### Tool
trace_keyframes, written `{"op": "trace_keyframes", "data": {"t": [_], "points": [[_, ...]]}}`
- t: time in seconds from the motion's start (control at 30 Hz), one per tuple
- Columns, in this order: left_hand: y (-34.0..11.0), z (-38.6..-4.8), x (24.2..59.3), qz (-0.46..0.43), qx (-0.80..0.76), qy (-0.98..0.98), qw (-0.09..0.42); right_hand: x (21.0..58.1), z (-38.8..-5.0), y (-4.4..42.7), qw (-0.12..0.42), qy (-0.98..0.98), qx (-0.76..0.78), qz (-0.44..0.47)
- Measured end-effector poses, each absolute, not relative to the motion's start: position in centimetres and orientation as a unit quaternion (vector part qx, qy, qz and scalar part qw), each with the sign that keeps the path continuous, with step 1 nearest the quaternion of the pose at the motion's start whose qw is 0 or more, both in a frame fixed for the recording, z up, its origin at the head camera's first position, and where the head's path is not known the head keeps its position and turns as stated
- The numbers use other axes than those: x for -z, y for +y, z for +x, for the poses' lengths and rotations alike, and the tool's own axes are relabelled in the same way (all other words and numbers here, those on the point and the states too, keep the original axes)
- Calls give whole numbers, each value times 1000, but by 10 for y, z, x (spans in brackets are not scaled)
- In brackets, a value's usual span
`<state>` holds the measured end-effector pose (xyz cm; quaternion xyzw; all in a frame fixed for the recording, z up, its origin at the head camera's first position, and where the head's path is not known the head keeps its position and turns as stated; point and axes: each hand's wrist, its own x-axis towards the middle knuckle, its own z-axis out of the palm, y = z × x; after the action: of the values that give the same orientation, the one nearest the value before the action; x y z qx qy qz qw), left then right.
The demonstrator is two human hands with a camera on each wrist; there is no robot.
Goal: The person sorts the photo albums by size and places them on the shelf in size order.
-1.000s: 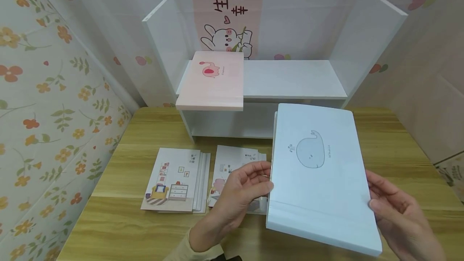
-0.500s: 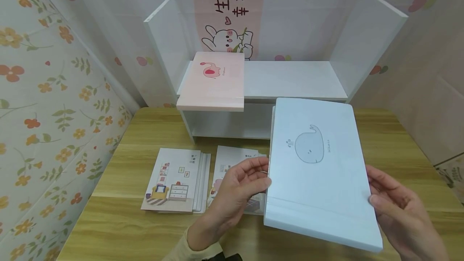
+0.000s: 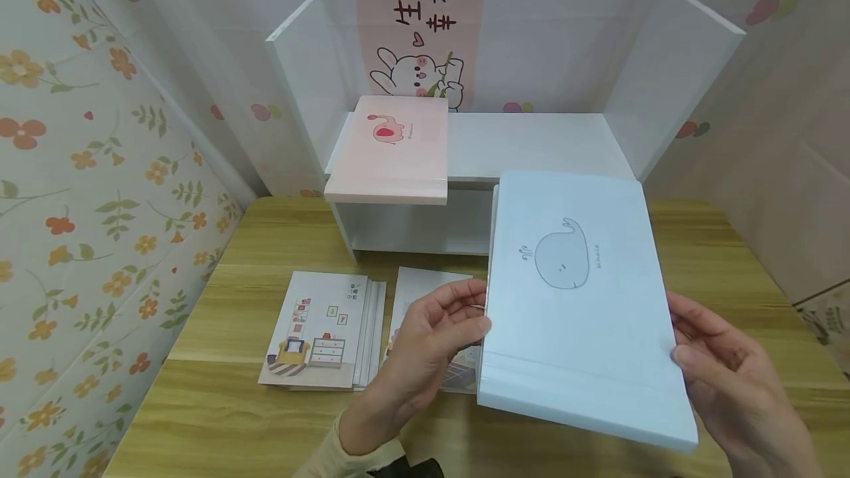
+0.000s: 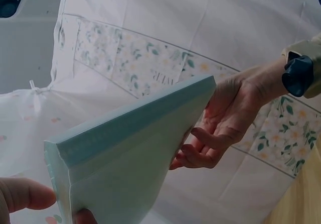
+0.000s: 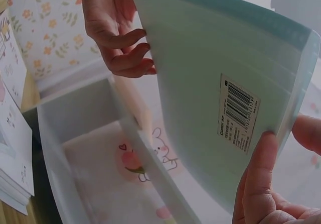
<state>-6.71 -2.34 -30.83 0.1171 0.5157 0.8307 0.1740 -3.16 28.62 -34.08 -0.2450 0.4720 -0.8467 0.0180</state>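
A light blue file folder [image 3: 571, 316] with a whale drawing is held in the air, its thick spine towards me. My left hand [image 3: 425, 349] pinches its left edge, thumb on top. At the opposite edge my right hand [image 3: 737, 378] grips it between thumb and fingers. The right wrist view shows a barcode label [image 5: 238, 112] on the folder's underside. Behind it stands a white two-level shelf [image 3: 531, 146], partly covered by the folder. A pink file folder [image 3: 392, 161] with an elephant drawing lies on the shelf's upper board at the left, overhanging its front edge.
Two stacks of notebooks lie on the wooden table [image 3: 219, 360]: a left stack [image 3: 319, 330] with a furnished-room cover, and a middle stack [image 3: 425, 282] partly behind my left hand. Upright side panels [image 3: 687, 80] bound the shelf. A floral curtain [image 3: 99, 190] hangs at the left.
Both hands have moved the blue folder slightly up and left, nearer the shelf. It now covers more of the shelf's front edge. The pink folder and the stacks have stayed put.
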Motion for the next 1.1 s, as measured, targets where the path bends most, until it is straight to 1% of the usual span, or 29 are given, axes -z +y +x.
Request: {"op": "trace_keyframes", "data": {"t": [0.37, 0.6, 0.77, 1.1], "points": [[-27, -72, 303, 120, -835, 512, 161, 335, -40, 282, 23, 481, 841, -247], [-27, -76, 299, 129, -837, 508, 156, 329, -45, 276, 6, 462, 848, -262], [-28, -80, 297, 136, -833, 516, 150, 325, -50, 274, 24, 443, 855, -270], [-25, -88, 292, 128, -841, 507, 143, 320, -62, 277, 34, 466, 846, -255]]}}
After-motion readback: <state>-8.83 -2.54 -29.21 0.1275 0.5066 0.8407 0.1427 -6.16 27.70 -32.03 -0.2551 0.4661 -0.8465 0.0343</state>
